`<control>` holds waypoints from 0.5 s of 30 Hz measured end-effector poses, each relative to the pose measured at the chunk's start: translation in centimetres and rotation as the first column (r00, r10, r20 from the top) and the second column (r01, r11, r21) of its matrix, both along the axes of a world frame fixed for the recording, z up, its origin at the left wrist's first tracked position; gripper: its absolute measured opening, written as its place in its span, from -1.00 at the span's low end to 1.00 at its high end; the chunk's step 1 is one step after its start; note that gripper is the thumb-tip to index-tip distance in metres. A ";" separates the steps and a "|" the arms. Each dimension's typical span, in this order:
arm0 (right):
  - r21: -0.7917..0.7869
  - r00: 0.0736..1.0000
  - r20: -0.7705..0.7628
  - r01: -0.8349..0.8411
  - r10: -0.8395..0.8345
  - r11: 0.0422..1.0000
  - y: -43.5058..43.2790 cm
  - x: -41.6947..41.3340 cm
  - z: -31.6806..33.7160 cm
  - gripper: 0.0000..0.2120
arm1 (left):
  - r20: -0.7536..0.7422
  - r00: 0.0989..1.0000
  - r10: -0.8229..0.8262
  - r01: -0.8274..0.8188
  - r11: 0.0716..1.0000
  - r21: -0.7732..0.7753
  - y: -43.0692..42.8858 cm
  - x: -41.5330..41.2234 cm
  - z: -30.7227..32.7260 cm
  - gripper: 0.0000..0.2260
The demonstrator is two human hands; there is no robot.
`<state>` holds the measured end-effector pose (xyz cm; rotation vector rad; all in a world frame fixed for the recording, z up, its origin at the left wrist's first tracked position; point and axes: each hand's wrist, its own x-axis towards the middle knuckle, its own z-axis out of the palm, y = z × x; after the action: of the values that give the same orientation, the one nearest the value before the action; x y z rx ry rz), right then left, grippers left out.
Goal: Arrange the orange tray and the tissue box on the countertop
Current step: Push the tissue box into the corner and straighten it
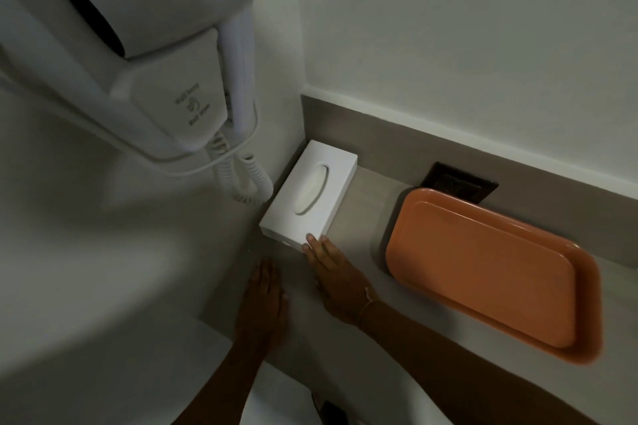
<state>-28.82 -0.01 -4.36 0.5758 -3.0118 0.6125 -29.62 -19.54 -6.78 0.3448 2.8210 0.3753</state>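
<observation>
A white tissue box (310,193) with an oval slot lies flat on the grey countertop (359,217), tucked into the corner against the left wall. The fingertips of my right hand (335,272) touch the box's near right corner, fingers straight and together, holding nothing. Flat, palm down on the counter lies my left hand (264,300), just in front of the box and apart from it. The orange tray (490,272) lies flat and empty to the right, separated from the box by a strip of bare counter.
A white wall-mounted hair dryer (155,45) with a coiled cord (248,179) hangs over the left corner, above the box. A dark socket plate (462,183) sits in the grey backsplash behind the tray. The counter's front edge runs below my hands.
</observation>
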 end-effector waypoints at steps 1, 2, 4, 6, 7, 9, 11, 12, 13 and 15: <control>-0.002 1.000 0.016 0.009 -0.009 1.000 -0.2 0.0 -0.1 -0.32 | 0.016 1.000 -0.021 0.021 0.999 -0.033 -0.2 0.0 -0.1 -0.34; -0.007 1.000 0.030 0.008 -0.008 1.000 -0.2 0.1 -0.4 -0.31 | 0.025 0.999 -0.032 0.034 0.998 -0.054 -0.3 0.0 -0.2 -0.33; 0.000 0.999 0.037 -0.002 0.002 1.000 -0.2 0.0 -0.8 -0.28 | 0.022 0.999 -0.030 0.032 0.998 -0.063 -0.1 0.0 0.2 -0.36; 0.010 0.999 0.043 -0.013 0.013 1.000 -0.1 -0.5 -0.9 -0.25 | 0.026 0.999 -0.043 0.045 0.997 -0.066 0.2 0.1 0.6 -0.39; 0.019 0.998 0.054 -0.016 0.015 1.000 -0.1 -0.9 -0.8 -0.24 | 0.033 0.998 -0.045 0.047 0.996 -0.072 0.3 0.1 0.7 -0.41; 0.017 0.998 0.052 -0.027 0.026 1.000 -0.1 -1.7 -0.9 -0.25 | 0.026 0.998 -0.055 0.057 0.996 -0.075 0.2 0.1 0.6 -0.42; 0.019 0.997 0.071 -0.043 0.041 0.999 -0.1 -2.3 -0.9 -0.27 | 0.010 0.998 -0.069 0.070 0.994 -0.080 0.2 0.1 0.6 -0.41; 0.027 0.996 0.068 -0.056 0.054 0.998 0.0 -2.5 -1.1 -0.27 | -0.001 0.997 -0.072 0.072 0.994 -0.082 0.1 0.0 0.6 -0.40; 0.038 0.995 0.077 -0.066 0.063 0.997 0.0 -2.7 -0.9 -0.27 | 0.000 0.998 -0.069 0.069 0.994 -0.090 0.1 0.0 0.6 -0.36; 0.046 0.994 0.078 -0.082 0.078 0.996 0.1 -3.1 -1.0 -0.28 | 0.007 0.997 -0.074 0.075 0.993 -0.089 0.1 0.1 0.6 -0.33</control>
<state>-31.91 0.05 -5.34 0.6949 -3.0963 0.5778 -29.56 -19.47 -6.23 0.4282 2.8012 0.2326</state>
